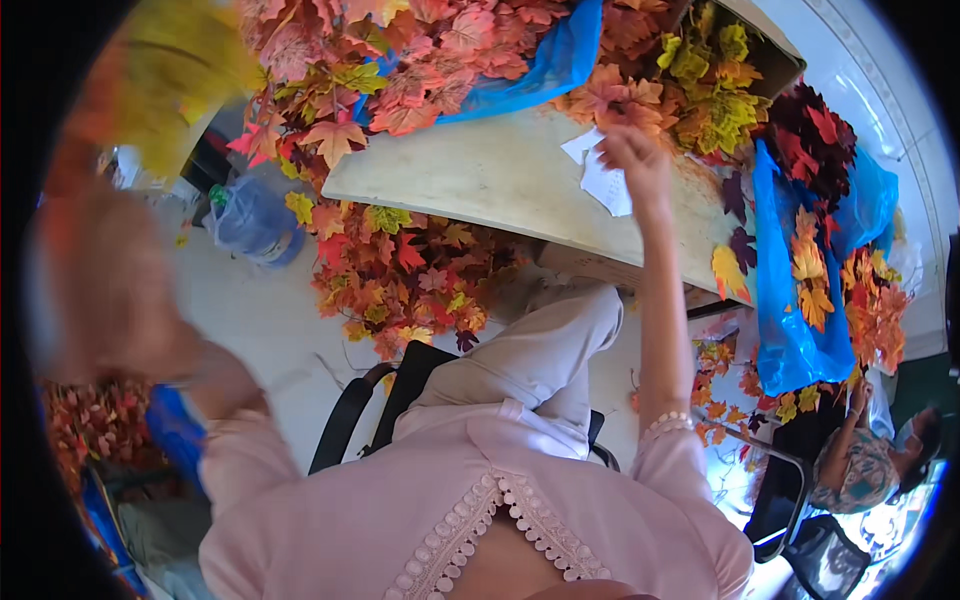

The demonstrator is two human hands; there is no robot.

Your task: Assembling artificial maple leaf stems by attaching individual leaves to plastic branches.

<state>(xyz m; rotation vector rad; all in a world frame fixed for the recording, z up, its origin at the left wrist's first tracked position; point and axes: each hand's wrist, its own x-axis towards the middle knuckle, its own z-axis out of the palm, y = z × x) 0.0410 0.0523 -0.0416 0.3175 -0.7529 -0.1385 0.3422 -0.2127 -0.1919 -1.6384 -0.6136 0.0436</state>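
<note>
Right hand (pixel 632 152) stretched out, fingers closed on orange leaves (pixel 612 100).

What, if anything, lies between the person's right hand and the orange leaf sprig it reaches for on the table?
Nothing visible does. The right hand is already at the orange leaf sprig, fingers touching it near the table's far edge. White paper slips lie just beside and under the hand, not between it and the sprig.

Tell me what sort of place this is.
Probably a craft workshop where artificial autumn leaves are sorted or assembled. Fake maple leaves lie heaped on a worn table and on the floor, some on blue plastic sheets. The right hand reaches to the leaves, and another seated person is nearby.
</note>
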